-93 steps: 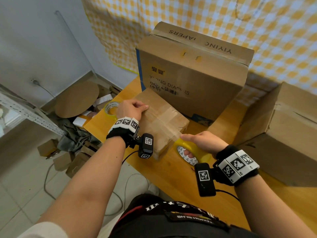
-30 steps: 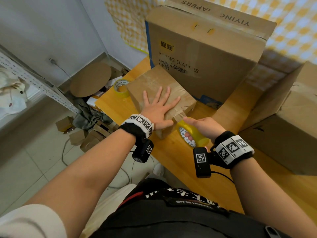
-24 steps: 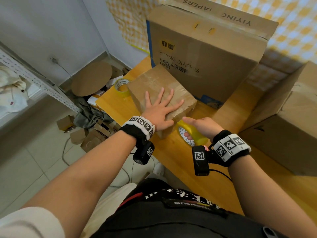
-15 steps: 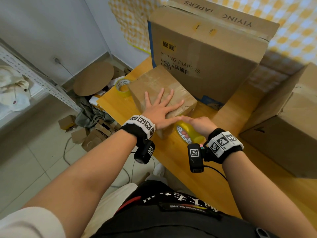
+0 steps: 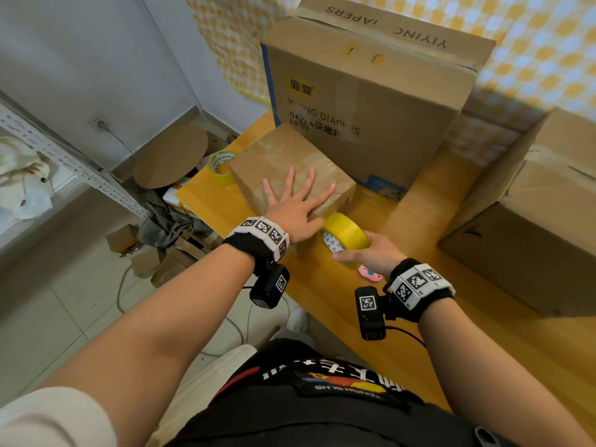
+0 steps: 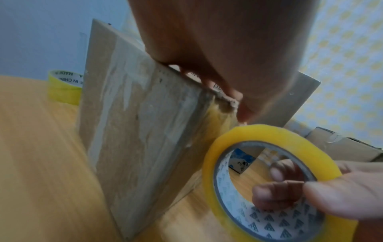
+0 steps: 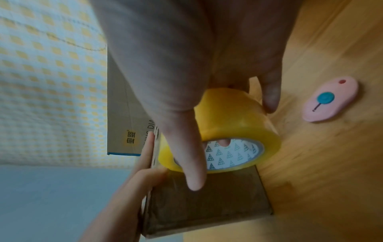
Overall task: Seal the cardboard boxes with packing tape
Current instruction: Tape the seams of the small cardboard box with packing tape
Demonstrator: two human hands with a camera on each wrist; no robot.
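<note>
Left hand [image 5: 295, 209] lies flat, fingers spread, on the small cardboard box [image 5: 283, 156]; right hand [image 5: 375, 256] fingers grip the yellow tape roll [image 5: 346, 233], upright on edge.

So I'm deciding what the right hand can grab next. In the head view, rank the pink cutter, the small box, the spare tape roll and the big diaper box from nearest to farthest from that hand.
1. pink cutter, on the table right beside the right hand
2. small box, just ahead to the left
3. Spare tape roll, beyond the small box at the table's far-left edge, and big diaper box, behind the small box: too close to call.
</note>
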